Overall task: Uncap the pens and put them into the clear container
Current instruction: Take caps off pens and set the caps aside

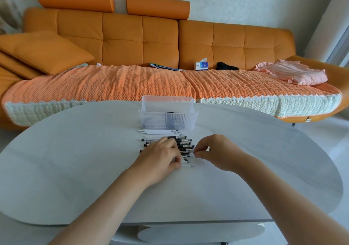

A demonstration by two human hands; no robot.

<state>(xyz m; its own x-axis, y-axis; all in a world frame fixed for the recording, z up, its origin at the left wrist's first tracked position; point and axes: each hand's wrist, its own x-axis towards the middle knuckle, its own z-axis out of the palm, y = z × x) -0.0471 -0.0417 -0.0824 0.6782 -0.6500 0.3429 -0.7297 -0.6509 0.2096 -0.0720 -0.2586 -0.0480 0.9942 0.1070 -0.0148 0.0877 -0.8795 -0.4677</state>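
Note:
A heap of pens [184, 142] with white barrels and black caps lies in the middle of the white table [75, 169], just in front of the clear ribbed container [190, 120]. Several pens lie inside that container. A few white pens [160, 131] lie side by side right before its front wall. My left hand [160, 157] lies on the near left part of the heap, its fingers curled over a pen. My right hand [217, 150] is at the heap's right edge, thumb and forefinger pinching the end of a pen; whether that end is a cap is unclear.
An orange sofa [132, 40] with a knitted cover runs behind the table. On it are a tissue box [201, 66], a pink garment [294, 72], a dark item and cushions. The table's rounded edge curves close on my right.

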